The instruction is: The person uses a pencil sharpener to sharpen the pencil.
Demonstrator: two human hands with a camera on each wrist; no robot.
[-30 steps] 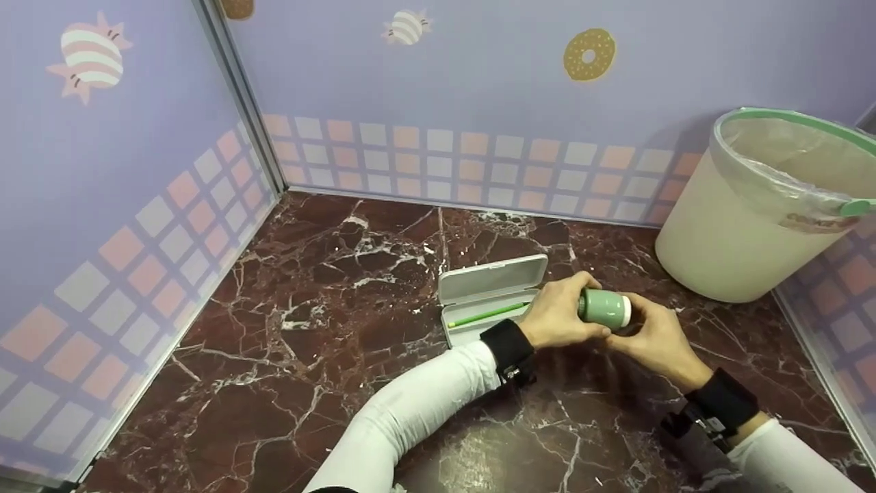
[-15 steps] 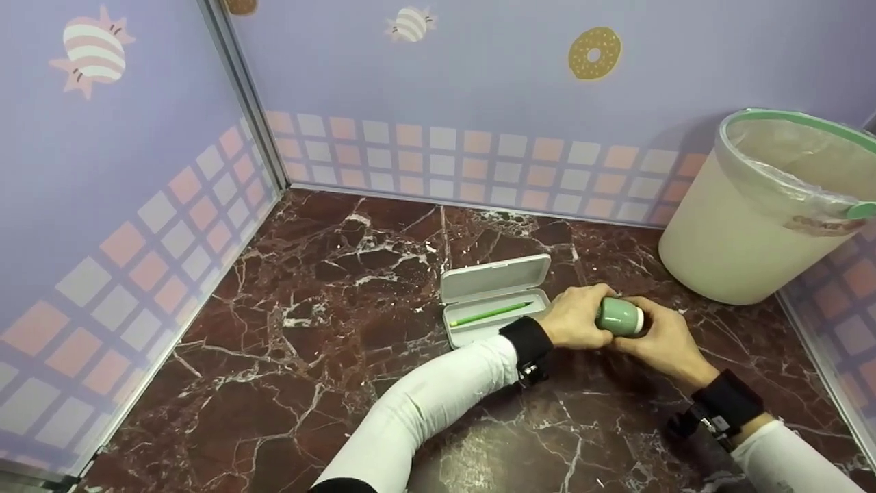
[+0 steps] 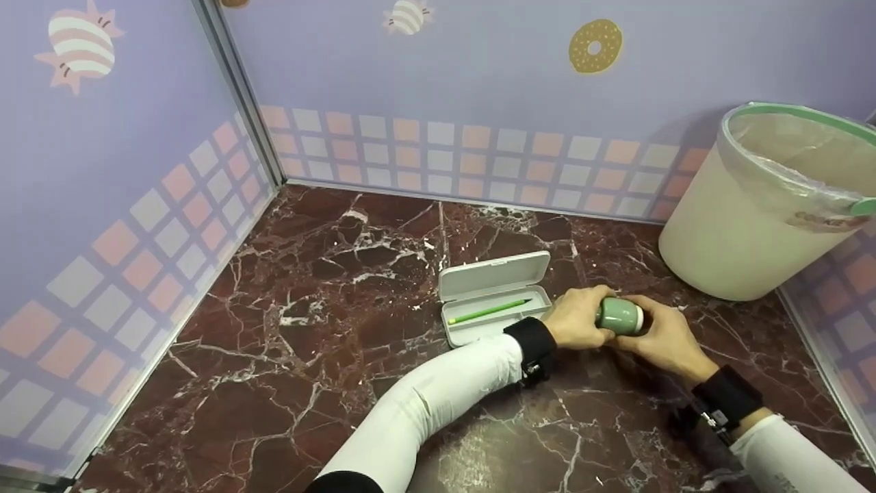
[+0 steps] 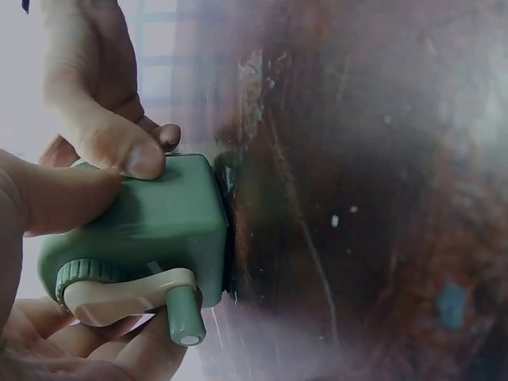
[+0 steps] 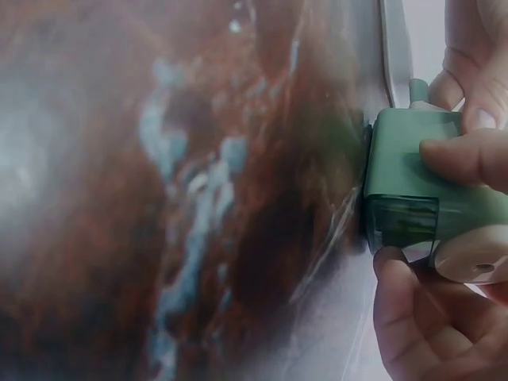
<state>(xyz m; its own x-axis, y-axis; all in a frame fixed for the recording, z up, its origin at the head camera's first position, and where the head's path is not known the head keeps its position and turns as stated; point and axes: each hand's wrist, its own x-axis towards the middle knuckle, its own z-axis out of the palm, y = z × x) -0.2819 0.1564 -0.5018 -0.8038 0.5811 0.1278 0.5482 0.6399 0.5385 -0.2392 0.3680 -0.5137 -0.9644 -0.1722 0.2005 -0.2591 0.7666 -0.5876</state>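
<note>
A green hand-crank pencil sharpener [image 3: 620,316] is held between both hands on the marble-patterned table. My left hand [image 3: 578,318] grips its crank side, the thumb laid over the body. From the other side my right hand [image 3: 667,339] grips it, with its thumb [image 5: 468,159] on the green body. In the left wrist view the beige crank arm [image 4: 119,295] with its green knob [image 4: 186,316] shows. The right wrist view shows a clear window [image 5: 406,222] and a pale round part [image 5: 480,254] on the opposite face.
An open white pencil case [image 3: 493,277] lies left of the hands, with a green pencil [image 3: 489,311] in it. A cream bin [image 3: 736,212] with a plastic liner stands at the back right. Patterned panels [image 3: 438,75] border the table.
Both hands have shifted slightly right with the pencil sharpener, away from the pencil case, so more of the pencil shows. Over the last half second they have hardly moved.
</note>
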